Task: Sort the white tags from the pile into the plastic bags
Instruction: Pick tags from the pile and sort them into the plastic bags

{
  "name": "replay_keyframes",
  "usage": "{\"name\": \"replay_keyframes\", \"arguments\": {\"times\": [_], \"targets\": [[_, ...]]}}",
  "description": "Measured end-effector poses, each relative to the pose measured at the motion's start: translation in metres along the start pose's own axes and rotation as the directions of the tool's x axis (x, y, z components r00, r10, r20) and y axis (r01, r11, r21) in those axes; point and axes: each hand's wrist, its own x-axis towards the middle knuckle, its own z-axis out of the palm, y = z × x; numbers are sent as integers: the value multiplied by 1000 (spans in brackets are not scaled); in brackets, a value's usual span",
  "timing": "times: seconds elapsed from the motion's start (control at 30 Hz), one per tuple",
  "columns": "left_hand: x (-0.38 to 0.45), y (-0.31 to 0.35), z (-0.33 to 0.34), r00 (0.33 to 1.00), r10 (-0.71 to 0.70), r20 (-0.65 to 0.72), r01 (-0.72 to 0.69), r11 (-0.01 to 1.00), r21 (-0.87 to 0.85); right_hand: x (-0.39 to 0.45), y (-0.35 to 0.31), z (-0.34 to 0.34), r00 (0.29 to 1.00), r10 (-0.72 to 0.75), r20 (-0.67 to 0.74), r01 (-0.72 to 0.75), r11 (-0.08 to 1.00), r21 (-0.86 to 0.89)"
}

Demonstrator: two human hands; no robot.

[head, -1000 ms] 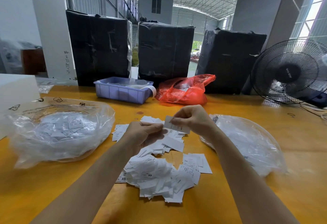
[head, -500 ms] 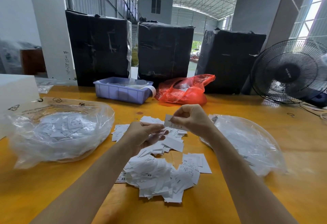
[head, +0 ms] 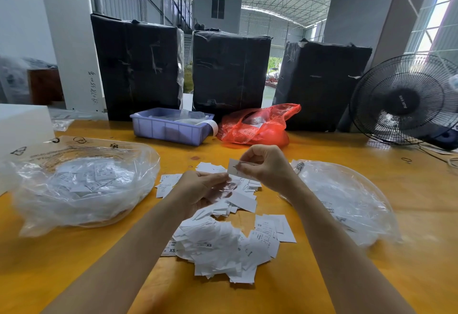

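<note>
1. Two bare hands meet above the pile at the table's centre: the right hand (head: 269,168) pinches a single white tag (head: 233,167) between thumb and curled fingers, while the left hand (head: 203,187), fingers loosely curled, appears to pinch a thin clear scrap (head: 229,186); what that scrap is cannot be told.
2. The tag looks feather-light, thin and floppy, likely to slip or flutter, so a fingertip pinch at one edge seems the surest hold; lifting one at a time should keep neighbours from clinging.
3. The pile of white tags (head: 223,246) lies loose on the orange table (head: 409,202), spreading toward 6 o'clock from the hands.
4. At 9 o'clock sits the left plastic bag (head: 81,189), part filled with tags; at 3 o'clock the right plastic bag (head: 347,202) lies flatter.
5. Toward 12 o'clock stand a blue tray (head: 171,126) and a red bag (head: 257,125).
6. Against half a second ago, the hands have barely shifted: the right hand keeps the tag raised, and the pile and both bags lie unchanged.
</note>
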Motion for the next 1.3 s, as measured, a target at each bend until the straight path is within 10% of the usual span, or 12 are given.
{"name": "replay_keyframes", "arguments": {"times": [1.3], "targets": [[0, -4, 2, 998, 11, 54, -17, 992, 129, -3, 6, 3, 917, 240, 320, -251, 968, -7]]}}
